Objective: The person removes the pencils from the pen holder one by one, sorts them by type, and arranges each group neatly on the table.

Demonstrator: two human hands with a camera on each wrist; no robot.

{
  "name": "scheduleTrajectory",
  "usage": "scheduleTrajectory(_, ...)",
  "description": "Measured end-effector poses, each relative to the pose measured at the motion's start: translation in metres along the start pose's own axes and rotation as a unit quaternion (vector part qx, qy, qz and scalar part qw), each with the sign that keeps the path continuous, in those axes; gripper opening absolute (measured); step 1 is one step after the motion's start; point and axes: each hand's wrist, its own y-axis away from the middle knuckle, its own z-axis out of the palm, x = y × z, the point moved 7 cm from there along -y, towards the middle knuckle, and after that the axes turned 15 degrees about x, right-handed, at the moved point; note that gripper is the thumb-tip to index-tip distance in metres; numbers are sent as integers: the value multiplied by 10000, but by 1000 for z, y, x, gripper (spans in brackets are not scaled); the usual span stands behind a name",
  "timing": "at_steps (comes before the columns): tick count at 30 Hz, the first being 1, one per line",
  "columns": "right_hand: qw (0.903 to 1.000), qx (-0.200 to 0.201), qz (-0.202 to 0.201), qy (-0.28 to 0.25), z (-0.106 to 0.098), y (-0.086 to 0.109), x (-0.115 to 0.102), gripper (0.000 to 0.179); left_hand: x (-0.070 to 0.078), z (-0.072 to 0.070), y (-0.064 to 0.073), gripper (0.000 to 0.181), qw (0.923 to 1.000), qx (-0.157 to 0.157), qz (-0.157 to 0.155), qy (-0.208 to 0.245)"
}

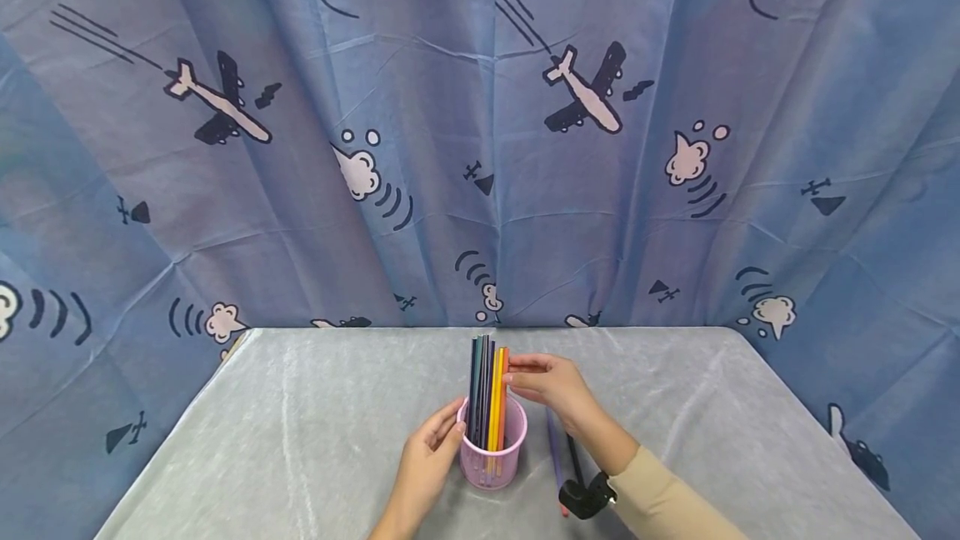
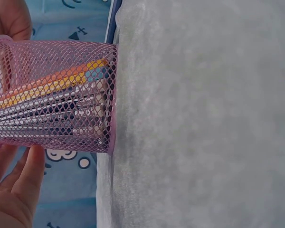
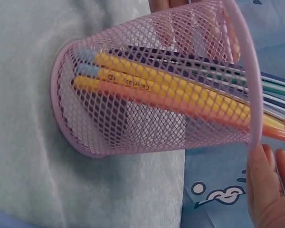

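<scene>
A pink mesh pencil cup point(image 1: 510, 468) stands upright on the table, holding several colored pencils in dark, green, yellow and orange. My left hand point(image 1: 424, 458) holds the cup from its left side, thumb and fingers near the rim. Through the mesh in the right wrist view, the left fingers point(image 3: 204, 40) show against the far wall. At the right of the bundle, my right hand point(image 1: 553, 390) pinches the orange pencil point(image 1: 503, 408) above the rim. The pencils' lower ends, with yellow point(image 3: 128, 71) and orange ones foremost, lean together inside.
A purple pencil point(image 1: 555, 450) and a black pencil point(image 1: 574, 455) lie on the grey cloth-covered table point(image 1: 337, 415), right of the cup. The black wrist camera point(image 1: 588, 497) partly covers them. Behind the table hangs a blue patterned curtain point(image 1: 420, 148).
</scene>
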Motion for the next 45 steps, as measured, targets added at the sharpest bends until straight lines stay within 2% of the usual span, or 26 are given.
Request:
scheduleTrajectory(11,9997,136,82,-197,4,2,-1,38,0,1,0,45,10000,24,-43,-15)
scheduleTrajectory(24,9992,352,81,-169,4,0,2,32,1,0,0,45,10000,13,-29,-1)
scheduleTrajectory(36,9986,228,78,-469,-3,0,-2,35,4,1,1,44,9999,74,126,-14)
scheduleTrajectory(45,9989,407,57,-223,-11,3,-10,37,6,0,2,45,9999,59,122,42)
